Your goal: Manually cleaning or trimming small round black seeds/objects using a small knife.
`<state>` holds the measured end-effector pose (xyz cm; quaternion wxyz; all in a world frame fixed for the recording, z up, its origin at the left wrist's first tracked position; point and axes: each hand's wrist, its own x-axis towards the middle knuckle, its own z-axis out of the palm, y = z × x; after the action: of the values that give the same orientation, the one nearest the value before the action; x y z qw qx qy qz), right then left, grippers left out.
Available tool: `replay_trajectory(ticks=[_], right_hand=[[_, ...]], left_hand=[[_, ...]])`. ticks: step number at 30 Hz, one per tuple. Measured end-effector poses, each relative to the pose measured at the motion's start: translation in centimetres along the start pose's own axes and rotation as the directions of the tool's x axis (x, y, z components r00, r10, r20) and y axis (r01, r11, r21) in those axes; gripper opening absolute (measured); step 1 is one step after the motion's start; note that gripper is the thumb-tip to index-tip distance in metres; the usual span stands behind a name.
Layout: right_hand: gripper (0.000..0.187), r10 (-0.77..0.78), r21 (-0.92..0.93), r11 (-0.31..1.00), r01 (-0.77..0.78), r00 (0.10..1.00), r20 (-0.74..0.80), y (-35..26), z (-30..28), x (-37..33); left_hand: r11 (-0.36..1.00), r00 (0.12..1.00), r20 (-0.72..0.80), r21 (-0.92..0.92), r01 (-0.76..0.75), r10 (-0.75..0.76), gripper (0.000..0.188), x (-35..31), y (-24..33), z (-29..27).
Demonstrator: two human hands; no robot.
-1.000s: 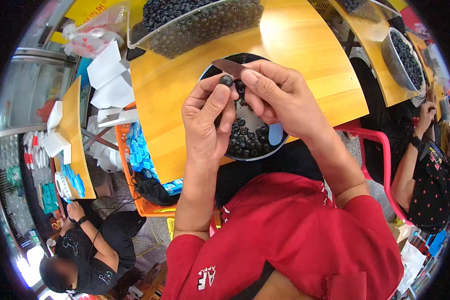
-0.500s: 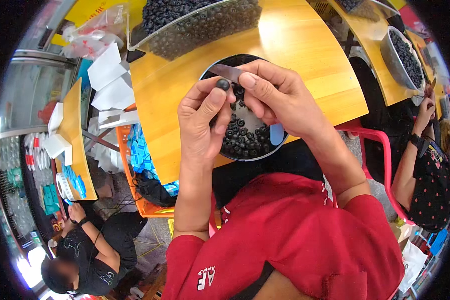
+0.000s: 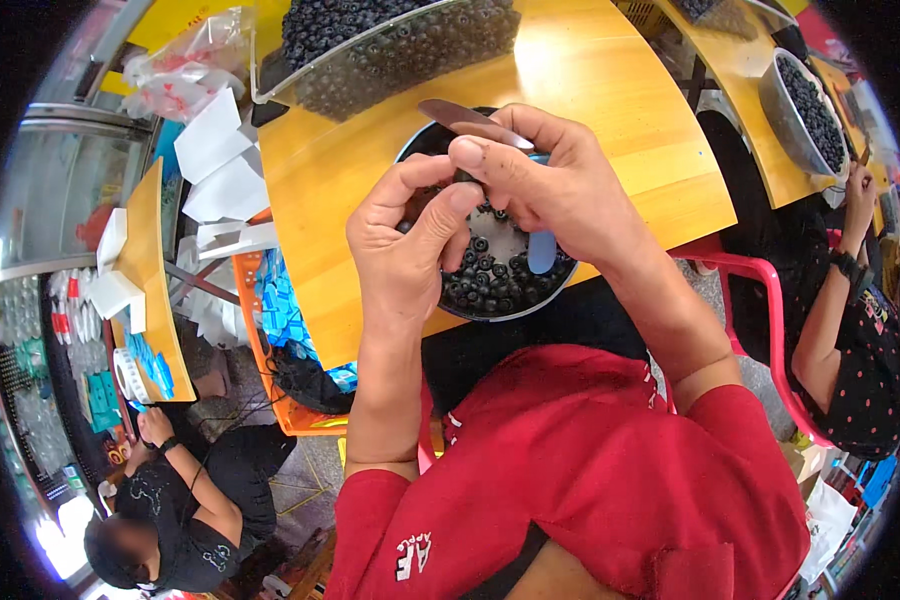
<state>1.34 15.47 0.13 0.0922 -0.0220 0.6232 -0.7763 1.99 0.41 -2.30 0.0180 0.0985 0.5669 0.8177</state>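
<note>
We have a smooth, dark, round berry (image 3: pixel 465 177) pinched over the eleven o'clock part of a round bowl (image 3: pixel 505 242) with a hard, pale grey inside. Plump, matte loose berries (image 3: pixel 485 290) heap at its six o'clock side. The knife (image 3: pixel 460 116) has a thin, flat metal blade, and the surface (image 3: pixel 320 190) is glossy yellow wood.

At eleven o'clock from the bowl we see a clear-walled tub (image 3: pixel 405 65) packed with berries. White folded boxes (image 3: pixel 215 170) sit near nine, an orange crate (image 3: pixel 270 390) with shiny blue packets (image 3: pixel 277 310) at eight. A co-worker (image 3: pixel 185 510) in black is past seven; a curved pink chair (image 3: pixel 776 305) stands toward four. Our fingers hide most of the berry and much of the bowl.

Our left hand (image 3: pixel 410 220) bends inward, thumb and forefinger closed on the berry. Our right hand (image 3: pixel 545 180) grips the knife, blade toward ten, its thumb over the berry. A rounded blue piece (image 3: pixel 542 252) shows below it; whether that is the handle, we cannot tell.
</note>
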Motion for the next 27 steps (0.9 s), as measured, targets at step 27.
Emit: replay_trajectory(ticks=[27], right_hand=[[0.031, -0.288, -0.168, 0.939, 0.301, 0.953, 0.098, 1.0, -0.2, -0.8]], left_hand=[[0.983, 0.996, -0.023, -0.166, 0.078, -0.083, 0.017, 0.4, -0.1, -0.1]])
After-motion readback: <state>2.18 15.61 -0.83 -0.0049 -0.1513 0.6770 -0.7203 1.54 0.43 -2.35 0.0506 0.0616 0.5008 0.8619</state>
